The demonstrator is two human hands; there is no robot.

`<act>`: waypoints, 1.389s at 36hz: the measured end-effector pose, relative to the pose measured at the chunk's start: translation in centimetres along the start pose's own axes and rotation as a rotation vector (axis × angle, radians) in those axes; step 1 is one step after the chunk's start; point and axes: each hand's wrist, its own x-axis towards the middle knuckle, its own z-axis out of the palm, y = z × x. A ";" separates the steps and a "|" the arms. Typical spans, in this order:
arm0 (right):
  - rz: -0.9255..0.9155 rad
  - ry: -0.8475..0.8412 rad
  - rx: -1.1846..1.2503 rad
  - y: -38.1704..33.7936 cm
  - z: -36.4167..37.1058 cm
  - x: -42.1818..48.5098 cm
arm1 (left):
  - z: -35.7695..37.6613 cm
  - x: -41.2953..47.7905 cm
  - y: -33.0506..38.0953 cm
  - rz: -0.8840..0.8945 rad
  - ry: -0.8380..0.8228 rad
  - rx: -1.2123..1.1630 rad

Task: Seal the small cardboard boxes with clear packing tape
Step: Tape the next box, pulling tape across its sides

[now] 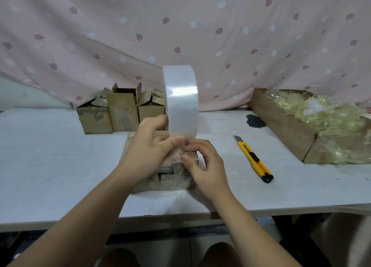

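A large roll of clear packing tape (181,100) stands on edge above a small cardboard box (170,174) in the middle of the white table (50,162). My left hand (149,148) grips the roll at its lower left, thumb along the bottom rim. My right hand (202,164) pinches the loose tape end just under the roll, over the box's top. Clear tape covers part of the box's near face. Much of the box is hidden beneath both hands.
Several small open cardboard boxes (118,114) stand at the back of the table, left of centre. A yellow utility knife (254,159) lies to the right. A big cardboard tray (291,132) of crumpled plastic fills the right side. A pink patterned curtain (180,26) hangs behind.
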 end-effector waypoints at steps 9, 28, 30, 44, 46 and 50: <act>-0.029 -0.031 -0.024 0.3 -0.5 0.1 | 1.1 0.5 -0.9 -0.024 -0.118 -0.435; -0.012 -0.051 -0.022 0.5 -0.3 0.3 | 0.5 1.6 -1.0 -0.184 -0.147 -0.733; -0.006 -0.061 -0.024 0.4 -0.3 0.4 | 0.6 1.9 -0.4 -0.203 -0.119 -0.740; 0.051 -0.152 -0.049 0.3 -0.8 0.8 | -0.5 5.0 -1.1 -0.020 0.055 -0.340; 0.053 -0.145 -0.026 0.4 -0.8 0.8 | -0.7 5.5 -1.3 -0.011 0.003 -0.264; 0.066 -0.112 0.035 0.4 -0.6 0.5 | -0.8 6.5 -1.3 -0.024 -0.144 -0.191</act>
